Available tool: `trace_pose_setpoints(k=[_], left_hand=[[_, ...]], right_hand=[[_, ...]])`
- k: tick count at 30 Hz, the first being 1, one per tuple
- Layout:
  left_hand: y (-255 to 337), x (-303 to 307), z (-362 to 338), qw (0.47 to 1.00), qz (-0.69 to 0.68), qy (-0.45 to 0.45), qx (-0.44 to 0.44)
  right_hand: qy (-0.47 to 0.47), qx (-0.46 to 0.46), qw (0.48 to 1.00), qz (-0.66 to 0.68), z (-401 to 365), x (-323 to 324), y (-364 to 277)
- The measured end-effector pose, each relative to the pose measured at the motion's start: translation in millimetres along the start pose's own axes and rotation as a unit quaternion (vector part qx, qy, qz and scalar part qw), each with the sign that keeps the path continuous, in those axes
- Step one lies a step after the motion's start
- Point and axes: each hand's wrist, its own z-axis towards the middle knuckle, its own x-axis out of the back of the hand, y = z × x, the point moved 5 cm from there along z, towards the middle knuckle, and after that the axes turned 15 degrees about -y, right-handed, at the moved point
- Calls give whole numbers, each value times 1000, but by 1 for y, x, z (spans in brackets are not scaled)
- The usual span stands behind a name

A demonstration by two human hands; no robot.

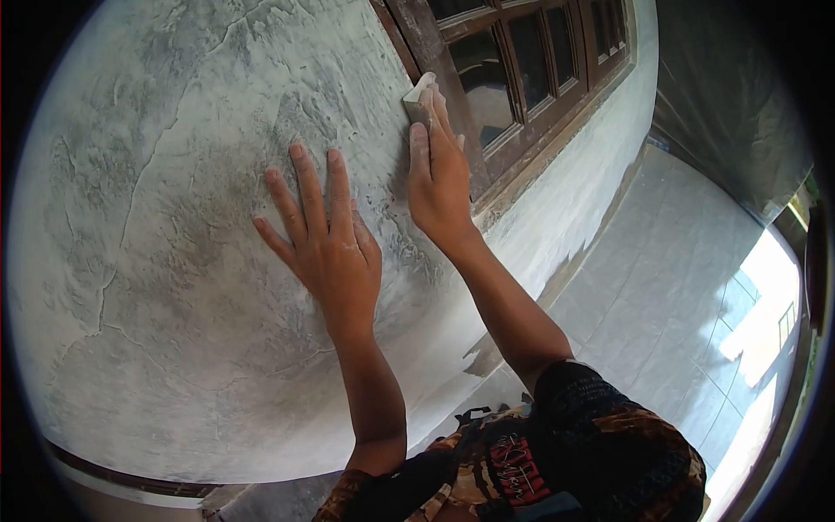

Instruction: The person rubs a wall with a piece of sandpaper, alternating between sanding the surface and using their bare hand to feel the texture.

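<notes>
My left hand (335,252) lies flat against the rough grey-white plastered wall (200,226), its fingers spread and nothing in it. Up and to the right, my right hand (441,170) is closed around a small folded sheet (416,104), which looks like sandpaper. The sheet rests at the wall's edge beside the brown wooden window frame (470,117). White dust covers the fingertips of both hands. Part of the sheet is hidden behind the right fingers.
Glass panes (487,87) sit in the window at the upper right. Below the wall runs a grey tiled floor (644,252), sunlit at the far right. A dark hanging sheet (731,104) is at the upper right. Cracks cross the plaster.
</notes>
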Motion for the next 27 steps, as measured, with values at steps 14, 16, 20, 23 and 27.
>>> trace_pose_setpoints(k=[14, 16, 20, 23, 27], left_hand=[[0, -3, 0, 1000, 5, 9, 7], [-1, -3, 2, 1000, 8, 6, 11], [0, 0, -1, 1000, 7, -16, 12], [-1, -3, 0, 1000, 9, -9, 15], [0, -1, 0, 1000, -6, 6, 8]], right_hand=[[-76, 24, 994, -79, -40, -28, -17], [-18, 38, 996, -81, -17, -15, -15], [-2, 13, 997, 81, 27, 5, -1], [-57, 44, 994, -80, -26, -19, -12], [-16, 46, 996, -78, 16, 0, -13]])
